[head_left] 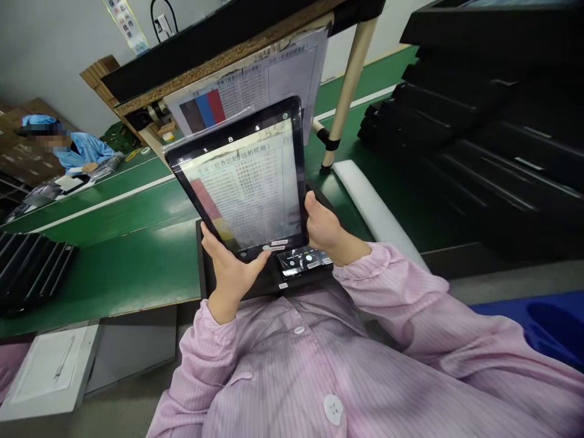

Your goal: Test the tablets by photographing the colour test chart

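A black-framed tablet (246, 182) is held up and tilted, its screen showing a camera view of a printed chart. My left hand (230, 267) grips its lower left corner, the thumb on the bottom edge near the on-screen button. At the lower right edge, my right hand (326, 225) is closed round the frame with the thumb up. Behind the tablet, the printed sheet (292, 79) with colour blocks hangs from a shelf edge. Below lies a black tray (205, 261) with another lit-screen device (303, 260) in it.
Black trays (502, 121) are stacked at the right, beside a white foam strip (374, 207). More black trays (34, 267) stand at the left on the green bench (137, 261). A shelf post (351, 85) rises behind. A person in blue (82, 149) sits far left.
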### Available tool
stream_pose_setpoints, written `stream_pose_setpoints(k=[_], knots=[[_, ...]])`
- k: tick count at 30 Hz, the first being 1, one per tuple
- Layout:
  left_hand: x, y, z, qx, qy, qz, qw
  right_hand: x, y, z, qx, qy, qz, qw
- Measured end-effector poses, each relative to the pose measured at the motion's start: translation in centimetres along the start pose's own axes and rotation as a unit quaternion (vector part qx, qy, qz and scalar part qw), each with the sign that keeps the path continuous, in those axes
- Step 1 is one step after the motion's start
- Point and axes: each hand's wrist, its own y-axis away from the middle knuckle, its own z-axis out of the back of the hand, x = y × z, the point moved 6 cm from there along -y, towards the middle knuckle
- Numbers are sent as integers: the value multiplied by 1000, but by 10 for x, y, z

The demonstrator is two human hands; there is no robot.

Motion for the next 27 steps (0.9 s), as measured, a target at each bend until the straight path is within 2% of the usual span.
stream_pose_setpoints(k=[8,13,16,18,21,23,25,27], knots=[[2,3,-3,-1,12,56,998,4,2,6,-32,115,28,992],[0,3,-1,-9,4,55,998,2,2,2,-14,70,16,997],[4,2,5,-33,95,77,992,-3,3,2,-12,30,13,999],[13,1,10,-59,248,127,958,-3,5,3,-10,20,19,1000],[28,0,11,-82,449,227,860,8,13,1,12,23,51,998],[34,0,12,-84,497,268,821,29,20,-2,42,24,109,993],[37,1,10,-81,516,291,802,55,26,-4,68,42,183,980],[40,4,5,-74,528,307,788,77,29,-4,88,87,227,966]])
